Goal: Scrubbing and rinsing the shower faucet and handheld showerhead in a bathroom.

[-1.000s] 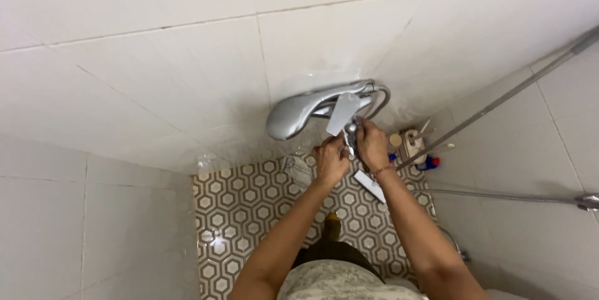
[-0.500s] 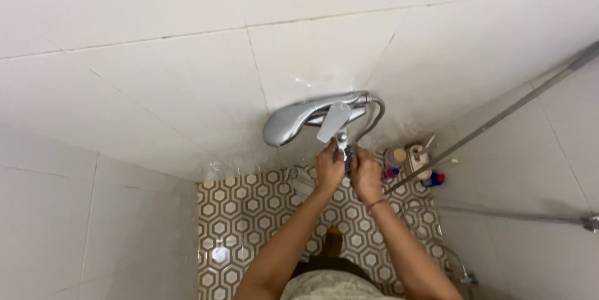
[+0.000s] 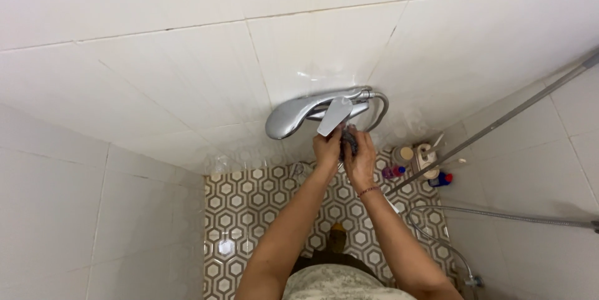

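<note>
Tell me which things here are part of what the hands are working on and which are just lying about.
In hand:
- left hand and right hand, both at the chrome shower mixer tap
- small dark object gripped between the hands
- hose loop at the tap

Lying about:
- bottles in the floor corner
- metal rail
- shower hose
- hexagon-tiled floor

Both hands (image 3: pixel 345 152) have closed together, higher under the tap (image 3: pixel 312 113).
</note>
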